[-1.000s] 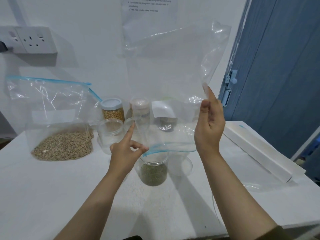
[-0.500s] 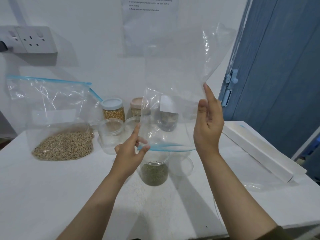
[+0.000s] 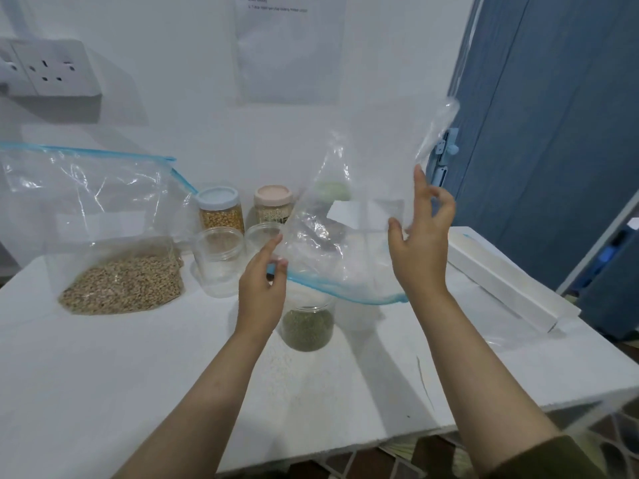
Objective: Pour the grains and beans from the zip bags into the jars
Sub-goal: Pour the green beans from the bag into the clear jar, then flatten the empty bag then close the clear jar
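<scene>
An empty clear zip bag [image 3: 359, 216] with a blue zip edge hangs upside down above an open jar [image 3: 307, 328] partly filled with green beans. My left hand [image 3: 262, 288] pinches the bag's blue zip corner. My right hand [image 3: 420, 243] holds the bag's right side, fingers loosely around the plastic. A second zip bag [image 3: 114, 236] with tan grains stands at the left on the white table [image 3: 103, 392]. Two empty open jars [image 3: 218, 261] stand behind my left hand.
At the back are a blue-lidded jar [image 3: 220, 213] of yellow grains, a pink-lidded jar [image 3: 272, 207] and a green-lidded jar seen through the bag. A long white box [image 3: 501, 281] lies at the right. A blue door [image 3: 553, 150] stands beyond it.
The empty bag has dropped lower and tilted to the right. My right hand's fingers have loosened and spread; my left hand has moved up to pinch the zip corner.
</scene>
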Tool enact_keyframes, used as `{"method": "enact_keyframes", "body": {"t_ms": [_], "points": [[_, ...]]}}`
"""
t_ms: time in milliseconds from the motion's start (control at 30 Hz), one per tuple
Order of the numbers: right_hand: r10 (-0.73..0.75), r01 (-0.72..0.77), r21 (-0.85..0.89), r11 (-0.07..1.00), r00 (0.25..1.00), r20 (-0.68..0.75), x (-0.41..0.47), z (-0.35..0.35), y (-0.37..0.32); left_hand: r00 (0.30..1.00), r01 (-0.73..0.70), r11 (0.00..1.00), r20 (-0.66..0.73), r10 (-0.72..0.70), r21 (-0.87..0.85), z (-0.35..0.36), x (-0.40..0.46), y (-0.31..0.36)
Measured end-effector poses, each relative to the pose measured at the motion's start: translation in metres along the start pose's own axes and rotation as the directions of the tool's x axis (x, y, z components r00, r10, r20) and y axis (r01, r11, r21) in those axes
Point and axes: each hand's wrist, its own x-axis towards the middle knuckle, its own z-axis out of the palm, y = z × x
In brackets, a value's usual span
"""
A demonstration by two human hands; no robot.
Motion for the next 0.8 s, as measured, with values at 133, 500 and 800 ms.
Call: {"method": "enact_keyframes", "body": {"t_ms": [133,500,800], "points": [[0.137,-0.126,-0.16,0.979,0.989,0.058,-0.008,-0.023,0.009,0.994,0.105,0.994,-0.008,-0.105,-0.004,0.004,0.001,0.006],[-0.257,0.265,-0.085,0.961,0.962,0.093,-0.044,-0.079,0.094,0.947,0.221,0.913,-0.147,-0.285,-0.343,0.035,-0.004,0.038],[-0.014,0.004,0.305,0.952,0.999,0.032,0.033,-0.113,0.105,0.979,0.013,0.871,-0.173,-0.112,-0.491,0.111,0.022,0.082]]}}
